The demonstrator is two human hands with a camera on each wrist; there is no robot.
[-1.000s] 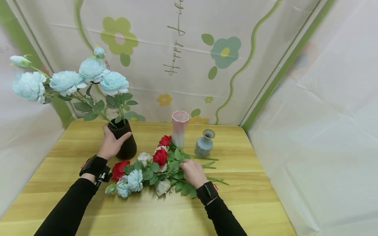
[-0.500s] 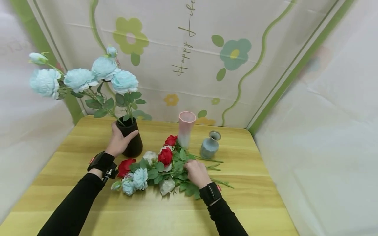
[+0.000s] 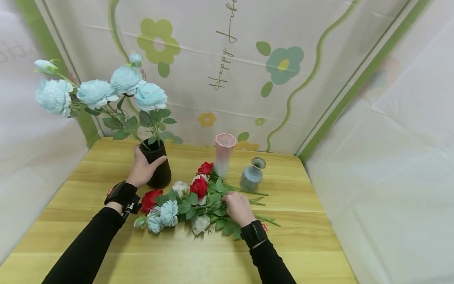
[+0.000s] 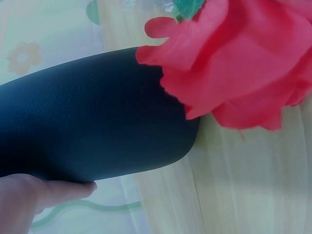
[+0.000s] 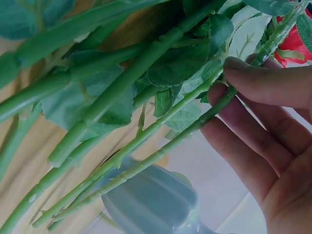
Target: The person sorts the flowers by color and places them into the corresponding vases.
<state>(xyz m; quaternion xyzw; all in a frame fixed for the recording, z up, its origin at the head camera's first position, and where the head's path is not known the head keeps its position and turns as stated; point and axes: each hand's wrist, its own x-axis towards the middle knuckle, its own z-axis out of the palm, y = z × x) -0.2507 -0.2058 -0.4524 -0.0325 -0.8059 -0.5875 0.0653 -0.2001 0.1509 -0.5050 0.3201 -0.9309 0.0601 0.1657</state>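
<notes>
My left hand (image 3: 141,172) holds the black vase (image 3: 161,173), thumb on one side and fingers round the other. Several large pale blue flowers (image 3: 127,80) stand in it, leaning left. In the left wrist view a red flower (image 4: 234,58) covers part of the vase's base. My right hand (image 3: 239,208) is at the pile of red, white and blue flowers lying on the table. The right wrist view shows its thumb and fingers pinching a thin green stem (image 5: 161,152); which bloom that stem bears cannot be made out.
Behind the pile stands a pink and white vase (image 3: 223,157). To its right is a small blue-grey vase (image 3: 252,176). The loose stems (image 3: 267,220) point right across the wooden table (image 3: 184,260). A printed cloth (image 3: 244,98) hangs behind the table.
The head view has shifted, so the scene appears further right than a second ago. Both hands keep their places on the black vase and at the stems.
</notes>
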